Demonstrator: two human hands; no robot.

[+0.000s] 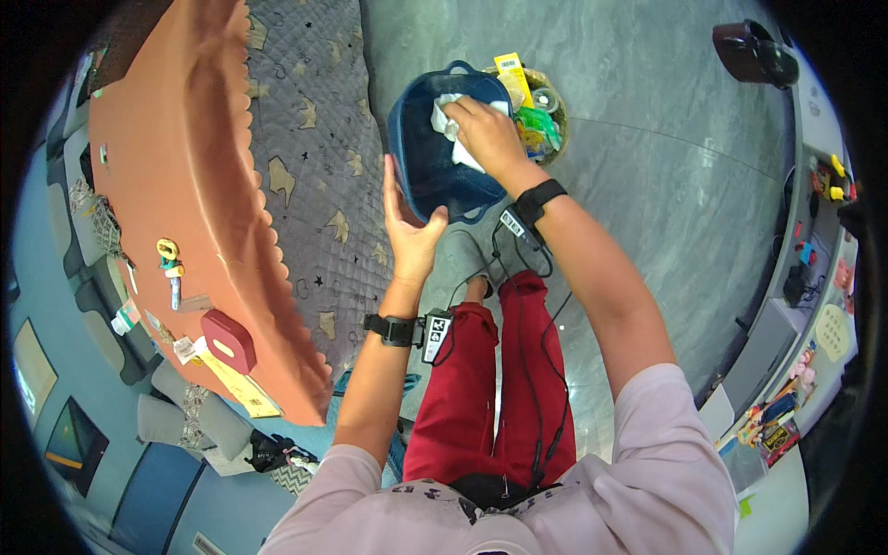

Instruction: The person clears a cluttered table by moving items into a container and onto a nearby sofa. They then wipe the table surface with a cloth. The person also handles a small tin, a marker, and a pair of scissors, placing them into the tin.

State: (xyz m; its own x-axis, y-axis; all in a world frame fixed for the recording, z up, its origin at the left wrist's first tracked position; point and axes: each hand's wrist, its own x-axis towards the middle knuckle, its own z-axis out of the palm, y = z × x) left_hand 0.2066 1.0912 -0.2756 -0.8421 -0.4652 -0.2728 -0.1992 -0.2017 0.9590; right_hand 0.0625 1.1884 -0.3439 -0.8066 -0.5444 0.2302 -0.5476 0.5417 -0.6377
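A dark blue plastic basin (433, 166) with small loop handles is tipped so that its inside faces me. My left hand (413, 232) grips its near left side, with the thumb at the rim and the fingers along the outer wall. Inside the basin, my right hand (485, 135) holds a crumpled white cloth or tissue (447, 116) against the inner surface. Part of the white material hangs below my right fingers. A woven basket (560, 139) stands just right of the basin, holding a yellow box (513, 73), a green packet (540, 126) and other small items.
A table with an orange-brown scalloped cloth (152, 187) runs along the left, bearing a dark red case (229, 340). A grey quilted mat (312, 173) covers floor beside it. A dark bin (749, 54) and a cluttered low cabinet (777, 333) stand at right. Cables (538, 388) hang along my legs.
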